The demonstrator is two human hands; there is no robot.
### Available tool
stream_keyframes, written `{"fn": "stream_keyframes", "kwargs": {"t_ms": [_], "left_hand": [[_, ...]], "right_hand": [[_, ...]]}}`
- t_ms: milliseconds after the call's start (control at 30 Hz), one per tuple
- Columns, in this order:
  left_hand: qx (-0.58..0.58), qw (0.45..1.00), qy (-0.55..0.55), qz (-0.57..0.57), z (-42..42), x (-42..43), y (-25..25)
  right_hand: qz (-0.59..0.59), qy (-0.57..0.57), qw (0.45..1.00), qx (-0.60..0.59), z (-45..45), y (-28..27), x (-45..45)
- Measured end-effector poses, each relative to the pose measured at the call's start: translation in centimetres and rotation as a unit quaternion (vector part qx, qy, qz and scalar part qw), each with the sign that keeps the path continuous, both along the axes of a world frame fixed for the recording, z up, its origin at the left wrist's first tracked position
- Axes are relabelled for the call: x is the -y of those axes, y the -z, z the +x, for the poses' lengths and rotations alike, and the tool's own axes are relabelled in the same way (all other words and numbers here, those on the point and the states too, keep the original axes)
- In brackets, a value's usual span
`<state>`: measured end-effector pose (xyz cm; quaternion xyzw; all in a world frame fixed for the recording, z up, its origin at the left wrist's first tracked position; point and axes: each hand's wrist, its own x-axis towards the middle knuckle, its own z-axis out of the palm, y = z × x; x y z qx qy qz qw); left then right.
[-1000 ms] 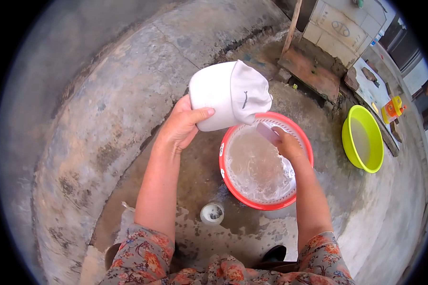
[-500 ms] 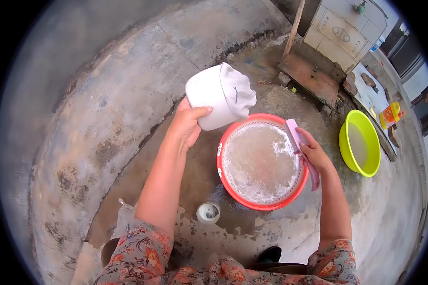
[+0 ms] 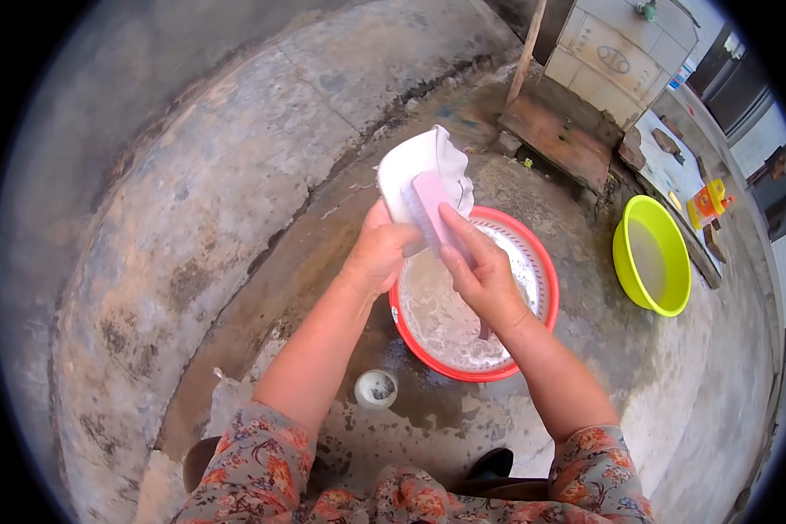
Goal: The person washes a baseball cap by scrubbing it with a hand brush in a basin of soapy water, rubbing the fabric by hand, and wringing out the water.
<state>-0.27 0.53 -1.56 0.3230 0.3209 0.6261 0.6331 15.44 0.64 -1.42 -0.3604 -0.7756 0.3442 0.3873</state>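
A white cap (image 3: 402, 162) is pinched by its brim in my left hand (image 3: 381, 250), above the left edge of a red basin. My right hand (image 3: 489, 278) grips a pink scrubbing brush (image 3: 435, 203), its bristles against or very close to the cap's brim. The brush's lower handle end shows below my right hand. Beneath both hands, the red basin (image 3: 555, 293) holds cloudy, foamy water. My right wrist and fingers hide part of the basin.
A small round container (image 3: 376, 389) with white contents stands left of the basin. To the right are a lime-green basin (image 3: 622, 266) and a yellow-and-orange bottle (image 3: 706, 205). A tiled block (image 3: 616, 61) and a wooden post (image 3: 527, 52) rise at the back on the wet concrete.
My right hand has carried the brush from the basin's right rim up and left onto or close against the cap's brim. The cap has shifted slightly right and is turned.
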Motion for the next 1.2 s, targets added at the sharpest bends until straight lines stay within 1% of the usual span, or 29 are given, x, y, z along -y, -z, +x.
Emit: {"fn": "stream_keyframes", "kwargs": {"t_ms": [33, 67, 100, 133, 167, 200, 233, 267, 300, 333, 400, 433, 467, 500, 533, 567, 600, 633, 667, 700, 733, 767, 800, 867, 900, 1000, 1067, 1133, 1200], "left_hand": [[-0.001, 1.000, 0.002, -0.001, 0.2, 0.3, -0.2], [-0.033, 0.999, 0.000, 0.003, 0.3, 0.6, -0.6], [-0.065, 0.998, 0.001, 0.006, 0.5, 1.0, -0.7], [-0.065, 0.998, 0.002, 0.004, 0.7, 1.1, -0.7], [-0.080, 0.997, -0.008, -0.008, 1.0, 1.1, -0.7], [-0.096, 0.995, -0.018, -0.020, 1.0, 1.2, -0.7], [-0.098, 0.995, -0.018, -0.020, 0.6, 1.1, -0.5], [-0.081, 0.996, -0.017, -0.015, -0.2, 0.7, -0.1], [-0.062, 0.998, -0.016, -0.012, -0.8, 0.7, -0.1], [-0.063, 0.998, -0.018, -0.013, -0.9, 0.8, 0.0], [-0.032, 0.999, -0.018, 0.014, -0.1, 1.2, -0.4], [-0.067, 0.998, -0.017, 0.007, 0.7, 1.3, -0.4], [-0.065, 0.998, -0.012, 0.003, 1.4, 1.5, -0.2], [-0.080, 0.997, -0.007, 0.004, 1.9, 1.6, 0.0], [-0.098, 0.995, -0.004, 0.005, 2.1, 1.6, 0.1], [-0.101, 0.995, -0.002, 0.004, 1.8, 1.6, -0.1], [-0.082, 0.997, -0.004, -0.012, 1.2, 1.6, -0.5], [-0.061, 0.998, -0.008, -0.024, 0.7, 1.5, -0.8], [-0.061, 0.998, -0.009, -0.024, 0.5, 1.2, -0.6], [-0.029, 0.999, -0.021, -0.011, 0.4, 0.9, -0.1], [0.004, 0.999, -0.033, 0.000, 0.4, 1.0, 0.4], [0.004, 0.999, -0.033, 0.030, 0.7, 1.0, 0.6], [0.007, 0.999, -0.033, 0.026, 1.2, 0.9, 0.6], [-0.069, 0.996, -0.042, 0.023, 2.2, 0.9, 0.2], [-0.067, 0.997, -0.039, 0.024, 2.3, 0.9, -0.3], [-0.072, 0.997, -0.024, -0.017, 1.2, 1.0, -1.3], [-0.003, 0.999, -0.039, 0.005, 0.4, 0.7, -0.5], [0.005, 0.999, -0.045, 0.012, 0.8, 0.8, 0.5], [-0.022, 0.999, -0.032, 0.004, 1.4, 0.8, 0.7]], "right_hand": [[0.073, 0.023, 0.997, -0.002, -0.7, -0.2, -0.8], [0.070, 0.023, 0.997, -0.002, -1.1, -0.8, -1.8], [-0.020, 0.061, 0.998, -0.010, -1.5, -1.5, -2.9], [-0.107, 0.097, 0.989, -0.019, -1.8, -2.1, -3.9], [-0.141, 0.110, 0.983, -0.042, -2.2, -2.2, -4.6], [-0.144, 0.109, 0.983, -0.042, -2.2, -1.8, -3.8], [-0.047, 0.064, 0.997, -0.019, -2.3, -1.4, -2.2], [0.052, 0.016, 0.998, 0.004, -2.5, -1.1, -0.7], [0.141, 0.000, 0.989, 0.033, -2.6, -0.7, 0.7], [0.141, -0.002, 0.990, 0.032, -2.6, -0.5, 0.3], [0.062, 0.042, 0.996, 0.037, -2.1, -0.1, -1.7], [0.053, 0.073, 0.996, -0.005, -2.1, 0.1, -3.9], [0.049, 0.077, 0.996, -0.002, -2.1, -0.2, -5.3], [0.013, 0.110, 0.994, 0.014, -2.1, -0.7, -6.4], [-0.023, 0.141, 0.989, 0.026, -2.2, -0.9, -6.8], [-0.071, 0.122, 0.989, -0.034, -2.3, -1.1, -5.8], [-0.073, 0.123, 0.989, -0.038, -2.0, -0.8, -3.6], [0.091, 0.062, 0.994, 0.001, -1.7, -0.5, -1.0], [0.252, -0.001, 0.967, 0.041, -1.6, -0.4, 0.3], [0.252, -0.003, 0.967, 0.042, -1.6, -0.3, -0.3], [0.155, 0.020, 0.987, 0.038, -1.4, 0.0, -1.2], [0.055, 0.044, 0.997, 0.035, -1.2, 0.2, -2.2], [0.052, 0.044, 0.997, 0.038, -1.6, -0.3, -3.8], [-0.006, 0.112, 0.993, 0.034, -2.4, -1.6, -6.3], [-0.005, 0.115, 0.993, 0.036, -2.2, -1.8, -6.0], [0.058, 0.063, 0.995, 0.046, -1.7, -1.6, -2.3], [0.100, -0.014, 0.994, 0.038, -0.8, -1.0, 1.2], [0.102, -0.005, 0.993, 0.057, -1.6, -0.8, -0.1], [0.101, 0.016, 0.992, 0.076, -2.3, -1.4, -3.4]]}}
